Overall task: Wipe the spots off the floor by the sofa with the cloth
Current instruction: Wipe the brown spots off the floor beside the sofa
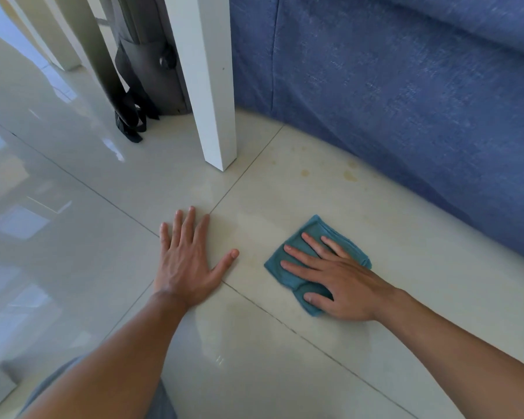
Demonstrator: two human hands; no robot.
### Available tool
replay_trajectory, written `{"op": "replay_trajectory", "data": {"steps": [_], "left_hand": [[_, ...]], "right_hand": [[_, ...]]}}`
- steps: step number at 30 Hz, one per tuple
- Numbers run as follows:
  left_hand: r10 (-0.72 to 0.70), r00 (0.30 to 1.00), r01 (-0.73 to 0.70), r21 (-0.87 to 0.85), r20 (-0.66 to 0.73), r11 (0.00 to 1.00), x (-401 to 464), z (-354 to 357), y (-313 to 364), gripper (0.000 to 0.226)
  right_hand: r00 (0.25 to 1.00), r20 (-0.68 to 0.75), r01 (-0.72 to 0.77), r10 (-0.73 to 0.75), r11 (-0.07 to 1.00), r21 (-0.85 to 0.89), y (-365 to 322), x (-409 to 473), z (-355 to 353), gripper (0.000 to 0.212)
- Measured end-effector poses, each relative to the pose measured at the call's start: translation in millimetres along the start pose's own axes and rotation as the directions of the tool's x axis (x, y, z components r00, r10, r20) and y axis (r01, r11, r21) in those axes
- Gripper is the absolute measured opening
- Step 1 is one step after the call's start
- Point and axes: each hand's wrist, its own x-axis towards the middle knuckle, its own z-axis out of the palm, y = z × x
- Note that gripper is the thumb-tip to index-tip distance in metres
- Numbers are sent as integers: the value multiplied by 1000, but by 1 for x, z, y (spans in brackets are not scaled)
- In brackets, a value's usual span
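The glossy pale tiled floor [109, 182] fills most of the view, and the blue sofa [406, 95] takes the far right, its fabric skirt coming down to the tiles in a line that runs from far centre to near right; that is why the work sits in the strip of floor along it. At far left a white table leg [208, 86] stands on the floor just beside the sofa's end, with a grey bag [152, 71] slumped behind it, its black straps trailing onto the tiles, so the space to reach into is hemmed on two sides. The person is low over the floor, both bare forearms stretching away from the camera. The left hand [188, 261] lies flat on a bare tile with fingers spread wide, holding nothing; it looks like a prop taking body weight so the other arm can move freely. To its right, well apart, the right hand [330, 273] is also splayed flat, palm and fingers pressing down on the folded teal cloth [309, 237], pinning it to the tile rather than gripping it, which suits a sliding wipe. The cloth lies on the near part of the tile beside the sofa. Farther off, between the cloth and the sofa's skirt, faint yellowish spots [350, 176] still mark the tile, a few close together, others scattered leftward toward the table leg. Judging from this, the wiping has yet to reach them, and the cloth would need to travel away from the person to do so.
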Motion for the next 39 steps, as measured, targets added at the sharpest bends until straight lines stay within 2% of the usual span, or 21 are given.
{"op": "replay_trajectory", "data": {"steps": [3, 10, 17, 22, 25, 31, 33, 35, 39], "left_hand": [[5, 1000, -5, -3, 4, 1000, 0, -1, 0, 97], [14, 1000, -14, 5, 5, 1000, 2, 1, -2, 93], [14, 1000, -15, 15, 6, 1000, 3, 3, -2, 90], [11, 1000, -11, 10, 3, 1000, 4, 3, -3, 87], [13, 1000, -13, 11, 0, 1000, 3, 2, -4, 85], [7, 1000, -7, 9, -9, 1000, 2, 2, -3, 84], [13, 1000, -13, 13, -5, 1000, 2, 1, -2, 84], [9, 1000, -9, 13, -9, 1000, 1, 1, -1, 84], [9, 1000, -9, 25, -8, 1000, 1, 3, 0, 84]], "right_hand": [[998, 12, 62, -62, 997, -52, -9, 2, 2, 72], [995, -2, 100, -101, 992, -78, -23, 38, 0, 72], [986, -165, -39, 32, 998, -41, -35, 92, -5, 73], [977, -210, -53, 45, 998, -34, -40, 85, 3, 72], [980, -196, -46, 39, 999, -29, -46, 71, 8, 71], [992, -59, 109, -112, 992, -57, -34, 9, 21, 66], [997, -64, 52, -54, 998, -32, -22, -6, 22, 68], [994, -89, -68, 67, 998, -10, -10, -9, 17, 70], [954, -124, -267, 272, 962, 62, -14, 18, 9, 70]]}}
